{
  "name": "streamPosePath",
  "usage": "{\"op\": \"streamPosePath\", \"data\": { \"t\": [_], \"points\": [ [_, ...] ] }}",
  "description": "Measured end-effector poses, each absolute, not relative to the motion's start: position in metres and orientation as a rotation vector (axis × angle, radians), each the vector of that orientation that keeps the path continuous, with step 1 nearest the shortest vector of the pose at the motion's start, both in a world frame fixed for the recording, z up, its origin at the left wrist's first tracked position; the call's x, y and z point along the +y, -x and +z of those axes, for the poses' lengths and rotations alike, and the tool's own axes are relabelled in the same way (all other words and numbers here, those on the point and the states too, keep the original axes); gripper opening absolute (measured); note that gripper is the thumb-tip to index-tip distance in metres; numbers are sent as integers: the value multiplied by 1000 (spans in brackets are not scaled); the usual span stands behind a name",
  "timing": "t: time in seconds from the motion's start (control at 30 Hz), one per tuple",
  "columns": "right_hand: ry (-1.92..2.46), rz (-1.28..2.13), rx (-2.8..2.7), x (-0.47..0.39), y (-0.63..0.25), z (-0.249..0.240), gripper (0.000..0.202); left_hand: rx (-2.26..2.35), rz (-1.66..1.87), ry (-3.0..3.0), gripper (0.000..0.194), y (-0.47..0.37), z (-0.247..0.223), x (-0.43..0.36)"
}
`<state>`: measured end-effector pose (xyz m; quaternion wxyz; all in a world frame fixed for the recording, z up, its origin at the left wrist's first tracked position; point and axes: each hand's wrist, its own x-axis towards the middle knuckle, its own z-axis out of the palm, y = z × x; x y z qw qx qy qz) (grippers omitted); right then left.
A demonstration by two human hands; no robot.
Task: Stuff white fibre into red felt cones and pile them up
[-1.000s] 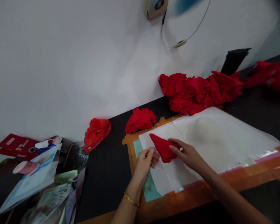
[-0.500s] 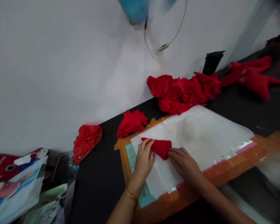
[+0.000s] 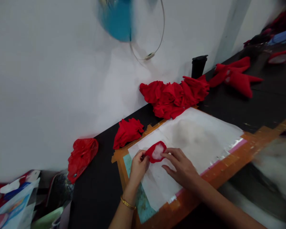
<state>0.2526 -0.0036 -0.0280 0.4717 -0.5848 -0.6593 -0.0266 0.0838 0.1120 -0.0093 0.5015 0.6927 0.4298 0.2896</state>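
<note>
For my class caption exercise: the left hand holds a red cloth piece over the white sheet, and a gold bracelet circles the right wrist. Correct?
No: the head view shows the gold bracelet on the left wrist; the left hand does hold a red cloth piece over the white sheet.

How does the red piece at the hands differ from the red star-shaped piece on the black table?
Handling: the red piece is pinched by the left hand, the right hand at its edge; the star-shaped piece lies on the black table, away from both.
Shape: the red piece looks rounded, the star-shaped piece has several pointed arms.
White: the red piece shows a broad white patch, the star-shaped piece only small pale spots.
Shared: both are red.
</note>
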Motion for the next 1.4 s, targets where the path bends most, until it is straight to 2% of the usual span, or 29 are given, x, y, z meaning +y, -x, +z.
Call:
{"op": "streamPosePath", "data": {
  "t": [0.1, 0.2, 0.33, 0.5, 0.67, 0.77, 0.87, 1.0, 1.2, 1.33, 1.4],
  "points": [
    [1405, -133, -1693, 9, -246, -25, 13, 1026, 821, -1624, 7, -87, -2, 98],
    [1365, -138, -1538, 18, -243, -26, 9, 1098, 1040, -1235, 14, -87, -1, 76],
    [1294, -97, -1461, 19, -231, -25, 9, 936, 872, -568, 35, -86, -6, 51],
    [1232, 28, -1636, 7, -196, -18, 13, 830, 890, -165, 34, -89, -4, 59],
    [1321, 248, -1570, 9, -196, -18, 25, 825, 986, -138, 24, -87, -7, 74],
    [1463, 223, -1601, 19, -204, -22, 19, 874, 980, -147, 19, -91, -7, 68],
    [1589, 198, -1668, 28, -203, -28, 15, 879, 973, -162, 22, -98, -4, 58],
    [1476, 179, -1683, 30, -197, -28, 21, 873, 964, -180, 24, -100, -3, 54],
    [1283, 464, -1525, 23, -204, -11, 17, 882, 972, -236, 24, -87, -8, 66],
    [1294, 405, -1531, 22, -204, -14, 14, 851, 958, -217, 25, -84, -5, 65],
    [1309, 370, -1546, 20, -204, -16, 20, 824, 956, -179, 28, -84, 0, 62]
  ]
}}
